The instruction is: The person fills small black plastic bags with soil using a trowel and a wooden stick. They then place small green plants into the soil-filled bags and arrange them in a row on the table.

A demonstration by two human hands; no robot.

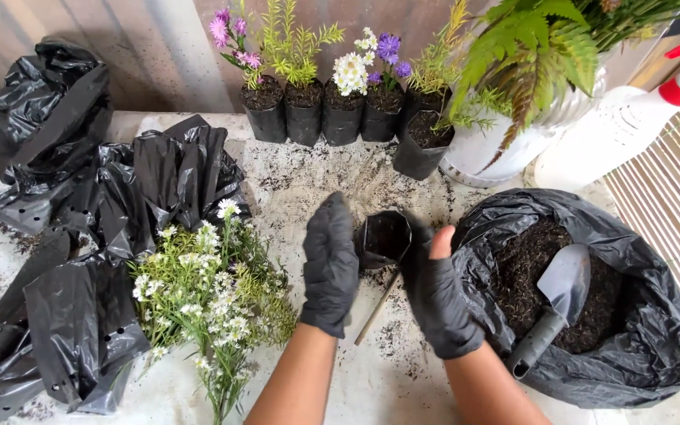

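Both my hands wear black gloves. My left hand (330, 266) is held edge-up with straight fingers, just left of a small black plastic nursery bag (385, 238) that stands open on the table with dark soil inside. My right hand (437, 293) grips the right side of that bag, a bare fingertip showing through a torn glove. A thin wooden stick (377, 309) lies on the table between my wrists. A bunch of small white-flowered plants (212, 297) lies to the left of my left hand.
A large black bag of soil (645, 340) with a grey trowel (552, 303) sits at right. Potted flowers in black bags (341, 114) line the back wall beside a white fern pot (488, 153) and a spray bottle (631, 118). Empty black bags (80, 315) lie at left.
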